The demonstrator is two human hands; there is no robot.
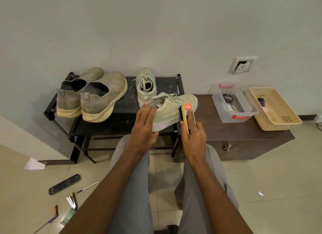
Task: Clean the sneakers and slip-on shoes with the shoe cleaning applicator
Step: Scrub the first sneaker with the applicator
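A pale green lace-up sneaker [171,107] lies on the black shoe rack [122,110], toe pointing right. My left hand [143,127] rests on its heel and collar with fingers straight, thumb under the sole edge. My right hand [192,134] grips a yellow shoe cleaning applicator [186,111] with an orange label, held against the sneaker's side. The second green sneaker [145,84] stands behind. Two grey slip-on shoes [99,97] sit at the rack's left.
A dark wooden cabinet [244,134] to the right carries a clear plastic box [234,103] with a polish tin and a beige basket [275,108]. A remote [64,184], a pen [88,187] and small items lie on the floor at the left.
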